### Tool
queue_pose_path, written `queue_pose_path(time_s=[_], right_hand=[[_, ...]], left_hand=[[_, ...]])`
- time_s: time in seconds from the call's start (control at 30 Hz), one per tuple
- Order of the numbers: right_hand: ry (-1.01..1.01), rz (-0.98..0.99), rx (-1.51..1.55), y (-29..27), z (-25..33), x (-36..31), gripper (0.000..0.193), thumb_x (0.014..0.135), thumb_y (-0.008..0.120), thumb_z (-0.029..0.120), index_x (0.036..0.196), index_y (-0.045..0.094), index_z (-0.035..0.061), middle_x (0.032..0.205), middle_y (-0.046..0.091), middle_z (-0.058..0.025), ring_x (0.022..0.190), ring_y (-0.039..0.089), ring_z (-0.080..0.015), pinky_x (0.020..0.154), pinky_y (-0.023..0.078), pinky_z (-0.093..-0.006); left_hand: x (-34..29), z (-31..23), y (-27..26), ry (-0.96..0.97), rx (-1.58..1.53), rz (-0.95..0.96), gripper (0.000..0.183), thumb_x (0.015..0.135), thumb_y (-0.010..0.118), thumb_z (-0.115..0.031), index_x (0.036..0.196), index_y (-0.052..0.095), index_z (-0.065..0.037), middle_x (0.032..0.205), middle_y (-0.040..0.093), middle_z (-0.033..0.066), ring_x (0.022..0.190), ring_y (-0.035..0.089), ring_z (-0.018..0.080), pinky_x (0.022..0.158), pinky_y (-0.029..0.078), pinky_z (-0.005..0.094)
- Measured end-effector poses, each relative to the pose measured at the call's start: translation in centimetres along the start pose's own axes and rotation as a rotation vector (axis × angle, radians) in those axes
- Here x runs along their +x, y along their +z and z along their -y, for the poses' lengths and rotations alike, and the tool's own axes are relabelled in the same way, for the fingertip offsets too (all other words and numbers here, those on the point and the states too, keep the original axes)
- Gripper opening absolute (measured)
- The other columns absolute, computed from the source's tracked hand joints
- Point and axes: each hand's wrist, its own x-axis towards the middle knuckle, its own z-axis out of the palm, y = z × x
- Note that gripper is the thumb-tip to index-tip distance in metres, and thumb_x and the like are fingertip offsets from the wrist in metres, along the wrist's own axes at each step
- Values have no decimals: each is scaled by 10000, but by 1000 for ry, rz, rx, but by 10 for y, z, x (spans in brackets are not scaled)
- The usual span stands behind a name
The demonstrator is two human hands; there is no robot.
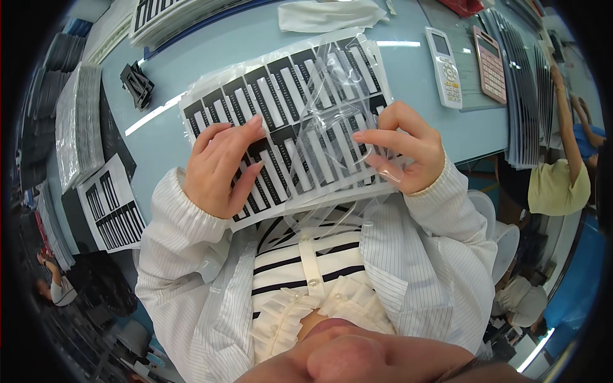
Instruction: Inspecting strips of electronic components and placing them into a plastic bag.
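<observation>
A printed sheet with rows of black-and-white bar shapes lies before me at a slant, on top of other sheets. Crumpled clear plastic film covers its right half, with loose folds trailing over the near edge. My left hand rests over the left part of the sheet, fingers curved and the thumb apart from them, with nothing seen between. At the sheet's right side, my right hand has clear film between thumb and fingers; how firmly it grips is hard to see.
Black binder clips lie at the left, near wrapped stacks and another printed sheet. A white calculator-like device and a pink calculator lie right. White cloth lies behind. Other people work on both sides.
</observation>
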Motion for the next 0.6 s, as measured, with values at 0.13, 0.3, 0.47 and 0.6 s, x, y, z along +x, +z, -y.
queue_pose_path(time_s=[0.13, 0.3, 0.47, 0.6], right_hand=[[-14, 35, -16, 6, -7, 2, 329, 583, 666, -28, 907, 658, 25, 711, 425, -41, 630, 434, -169, 544, 361, -270], [19, -9, -2, 8, -12, 3, 304, 587, 658, -34, 886, 655, 22, 707, 422, -36, 637, 446, -164, 546, 365, -263], [32, -32, -14, 10, -14, 6, 306, 588, 641, -50, 886, 655, 21, 705, 419, -37, 640, 447, -162, 550, 366, -258], [29, -45, -36, 11, -17, 5, 295, 594, 637, -40, 882, 653, 20, 712, 422, -42, 639, 445, -163, 554, 365, -254]], left_hand=[[3, -5, -1, 128, 100, 100, 567, 672, 547, 86, 1222, 469, -26, 1172, 558, 90, 1077, 530, 257, 902, 392, 379], [5, -10, 3, 176, 84, 183, 461, 758, 524, 54, 1206, 475, -42, 1182, 567, 99, 1119, 522, 278, 921, 378, 405], [-3, -5, 7, 205, 194, 196, 609, 695, 532, 57, 1267, 472, -144, 1218, 544, 47, 1135, 504, 220, 974, 363, 380], [-3, 0, 6, 223, 190, 194, 560, 712, 547, 36, 1247, 489, -121, 1217, 543, 63, 1126, 513, 220, 949, 386, 353]])
